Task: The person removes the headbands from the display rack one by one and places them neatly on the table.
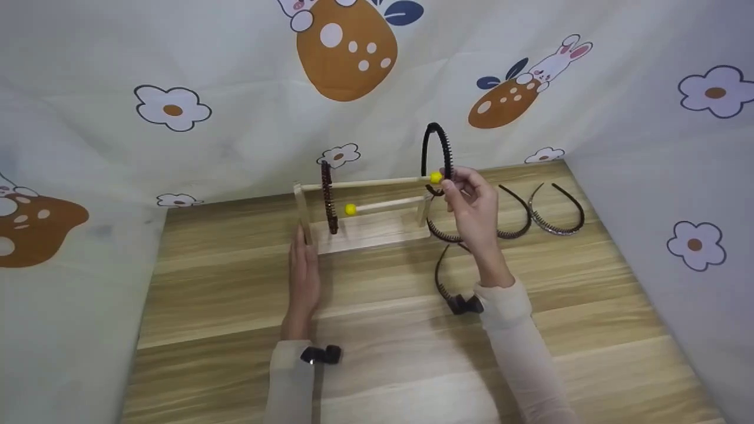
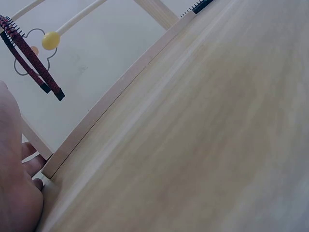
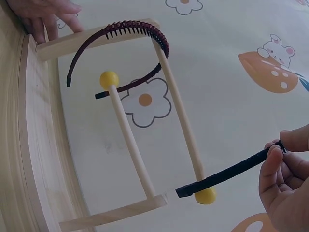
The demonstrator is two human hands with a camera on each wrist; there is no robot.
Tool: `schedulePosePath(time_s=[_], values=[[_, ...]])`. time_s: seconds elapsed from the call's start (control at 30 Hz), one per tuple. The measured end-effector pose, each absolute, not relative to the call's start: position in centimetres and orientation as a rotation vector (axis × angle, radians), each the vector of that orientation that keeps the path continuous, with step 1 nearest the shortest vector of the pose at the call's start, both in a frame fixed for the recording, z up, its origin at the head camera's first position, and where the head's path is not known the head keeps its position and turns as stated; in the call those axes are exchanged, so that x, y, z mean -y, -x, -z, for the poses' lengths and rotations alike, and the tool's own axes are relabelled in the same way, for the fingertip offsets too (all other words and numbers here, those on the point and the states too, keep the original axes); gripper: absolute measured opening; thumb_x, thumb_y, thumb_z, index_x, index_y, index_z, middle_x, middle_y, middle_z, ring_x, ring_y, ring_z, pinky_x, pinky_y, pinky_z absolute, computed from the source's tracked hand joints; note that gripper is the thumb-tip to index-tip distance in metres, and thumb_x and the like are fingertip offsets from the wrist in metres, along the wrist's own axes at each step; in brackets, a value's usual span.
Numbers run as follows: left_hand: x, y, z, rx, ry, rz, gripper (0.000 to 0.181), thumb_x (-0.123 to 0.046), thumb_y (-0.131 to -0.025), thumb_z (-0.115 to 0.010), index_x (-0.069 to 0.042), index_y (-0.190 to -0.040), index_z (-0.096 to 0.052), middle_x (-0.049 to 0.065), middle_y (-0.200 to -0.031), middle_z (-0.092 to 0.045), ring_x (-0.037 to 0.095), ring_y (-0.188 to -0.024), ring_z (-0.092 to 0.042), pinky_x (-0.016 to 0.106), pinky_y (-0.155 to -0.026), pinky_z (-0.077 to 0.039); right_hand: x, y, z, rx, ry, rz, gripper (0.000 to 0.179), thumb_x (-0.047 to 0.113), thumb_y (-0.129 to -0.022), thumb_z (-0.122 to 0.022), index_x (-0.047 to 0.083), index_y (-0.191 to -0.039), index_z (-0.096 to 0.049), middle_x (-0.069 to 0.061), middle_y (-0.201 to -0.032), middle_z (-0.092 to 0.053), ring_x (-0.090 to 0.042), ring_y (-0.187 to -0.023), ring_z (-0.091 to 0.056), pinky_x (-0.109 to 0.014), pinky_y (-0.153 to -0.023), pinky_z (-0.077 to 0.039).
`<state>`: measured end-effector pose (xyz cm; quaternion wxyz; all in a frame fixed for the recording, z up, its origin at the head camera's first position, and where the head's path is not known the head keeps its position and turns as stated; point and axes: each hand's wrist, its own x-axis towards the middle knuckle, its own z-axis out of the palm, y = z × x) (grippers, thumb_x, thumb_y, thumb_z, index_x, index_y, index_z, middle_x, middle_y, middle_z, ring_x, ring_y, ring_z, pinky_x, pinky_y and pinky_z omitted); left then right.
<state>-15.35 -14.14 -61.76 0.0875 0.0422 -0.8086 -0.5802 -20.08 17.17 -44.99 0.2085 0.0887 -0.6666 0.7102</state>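
Note:
My right hand (image 1: 478,215) pinches a black toothed headband (image 1: 447,150) between thumb and fingers. The band stands up at the yellow-knobbed end of the upper rod (image 1: 365,183); one of its ends overlaps the yellow knob (image 3: 205,195) in the right wrist view. A dark red headband (image 3: 137,26) hangs on that rod near its other end. Against the left upright of the wooden rack (image 1: 377,234) rests my left hand (image 1: 304,274), its fingers extended along the post. A lower rod (image 3: 130,140) with a yellow knob carries no band.
Several headbands lie on the wood-grain table (image 1: 377,353) to the right, among them a dark one (image 1: 518,231) and a glittery one (image 1: 556,229). Another headband (image 1: 439,277) is partly behind my right wrist. A printed cloth (image 1: 235,53) hangs behind the table.

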Motion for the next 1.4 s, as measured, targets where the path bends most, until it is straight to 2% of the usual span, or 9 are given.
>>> schedulePosePath(time_s=[0.23, 0.37, 0.43, 0.53, 0.63, 0.77, 0.9, 1.03, 1.4], values=[[14.2, 15.2, 61.7, 2.405, -0.140, 1.742, 0.066, -0.051, -0.121, -0.023, -0.026, -0.181, -0.012, 0.013, -0.186, -0.012, 0.043, -0.169, -0.013, 0.074, -0.132, -0.012, -17.8, 20.1, 45.1, 1.859, -0.225, -1.982, 0.016, -0.013, -0.101, -0.069, -0.015, -0.116, -0.073, -0.032, -0.100, -0.069, -0.011, -0.073, -0.059, -0.018, -0.059, -0.050], [14.2, 15.2, 61.8, 2.407, -0.141, 1.734, 0.066, -0.052, -0.121, -0.023, -0.026, -0.181, -0.012, 0.013, -0.186, -0.012, 0.044, -0.169, -0.014, 0.076, -0.131, -0.013, -18.2, 20.1, 45.3, 1.872, -0.218, -1.971, 0.016, -0.014, -0.101, -0.070, -0.009, -0.115, -0.076, -0.018, -0.095, -0.071, -0.010, -0.072, -0.059, -0.018, -0.058, -0.051], [14.3, 15.2, 61.8, 2.405, -0.138, 1.729, 0.067, -0.053, -0.121, -0.023, -0.025, -0.181, -0.013, 0.014, -0.186, -0.013, 0.045, -0.169, -0.016, 0.076, -0.131, -0.013, -18.4, 20.1, 45.5, 1.875, -0.214, -1.968, 0.016, -0.014, -0.100, -0.070, -0.010, -0.115, -0.075, -0.009, -0.092, -0.070, -0.010, -0.071, -0.059, -0.018, -0.058, -0.051], [14.3, 15.3, 61.9, 2.400, -0.125, 1.723, 0.068, -0.054, -0.121, -0.022, -0.024, -0.181, -0.013, 0.015, -0.185, -0.014, 0.045, -0.168, -0.018, 0.075, -0.131, -0.015, -18.7, 20.2, 45.8, 1.872, -0.204, -1.970, 0.014, -0.014, -0.100, -0.070, -0.013, -0.114, -0.074, -0.002, -0.089, -0.068, -0.009, -0.070, -0.059, -0.018, -0.057, -0.050], [14.3, 15.3, 61.9, 2.403, -0.123, 1.719, 0.071, -0.057, -0.120, -0.021, -0.022, -0.180, -0.014, 0.016, -0.185, -0.015, 0.046, -0.168, -0.018, 0.075, -0.131, -0.015, -19.0, 20.3, 46.2, 1.871, -0.203, -1.969, 0.013, -0.015, -0.100, -0.070, -0.018, -0.113, -0.071, -0.002, -0.087, -0.069, -0.009, -0.069, -0.058, -0.019, -0.056, -0.050], [14.4, 15.3, 61.9, 2.414, -0.126, 1.712, 0.072, -0.059, -0.119, -0.020, -0.022, -0.180, -0.013, 0.016, -0.185, -0.014, 0.046, -0.168, -0.017, 0.075, -0.131, -0.015, -19.4, 20.3, 46.7, 1.889, -0.213, -1.957, 0.015, -0.014, -0.100, -0.071, -0.018, -0.114, -0.071, -0.002, -0.089, -0.070, -0.009, -0.069, -0.059, -0.019, -0.056, -0.050], [14.4, 15.3, 62.0, 2.426, -0.140, 1.716, 0.067, -0.053, -0.121, -0.021, -0.024, -0.181, -0.012, 0.013, -0.186, -0.013, 0.045, -0.169, -0.013, 0.077, -0.131, -0.012, -19.9, 20.2, 47.1, 1.905, -0.199, -1.959, 0.015, -0.014, -0.099, -0.072, -0.012, -0.114, -0.074, -0.002, -0.090, -0.072, -0.009, -0.070, -0.060, -0.018, -0.057, -0.051], [14.3, 15.2, 62.1, 2.429, -0.149, 1.729, 0.063, -0.044, -0.122, -0.024, -0.026, -0.181, -0.010, 0.008, -0.187, -0.011, 0.044, -0.170, -0.009, 0.079, -0.130, -0.010, -20.5, 20.2, 47.5, 1.927, -0.184, -1.947, 0.016, -0.014, -0.098, -0.074, -0.012, -0.114, -0.075, -0.001, -0.089, -0.072, -0.009, -0.069, -0.059, -0.019, -0.057, -0.050], [14.1, 15.5, 61.7, 2.397, -0.131, 1.735, 0.061, -0.037, -0.123, -0.027, -0.022, -0.180, -0.013, 0.008, -0.186, -0.015, 0.045, -0.167, -0.021, 0.078, -0.129, -0.017, -22.7, 19.8, 48.9, 2.049, -0.223, -1.824, 0.021, -0.015, -0.097, -0.075, -0.019, -0.118, -0.072, 0.004, -0.092, -0.071, -0.006, -0.072, -0.062, -0.016, -0.061, -0.051]])
